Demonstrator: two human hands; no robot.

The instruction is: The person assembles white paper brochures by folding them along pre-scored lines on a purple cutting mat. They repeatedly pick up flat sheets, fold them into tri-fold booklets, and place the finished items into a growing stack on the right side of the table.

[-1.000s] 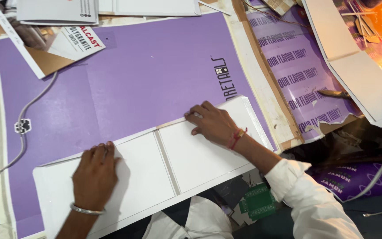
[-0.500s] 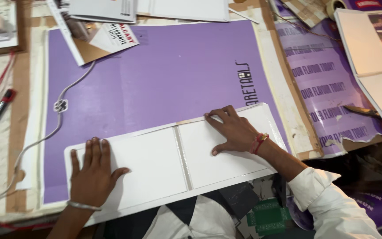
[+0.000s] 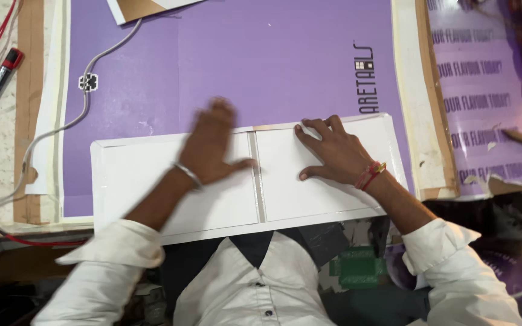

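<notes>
Both palms are pressing flat and open, left hand blurred beside the centre groove, right hand just across it, on the white board lying atop the purple sheet, where uneven pressure could skew it.

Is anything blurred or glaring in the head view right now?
Head view: the left hand is smeared by motion blur, its fingers indistinct; the right hand is sharp, pressed flat on the white board. Soft sheen on the board's right panel, no harsh glare; the purple sheet is evenly lit.
</notes>
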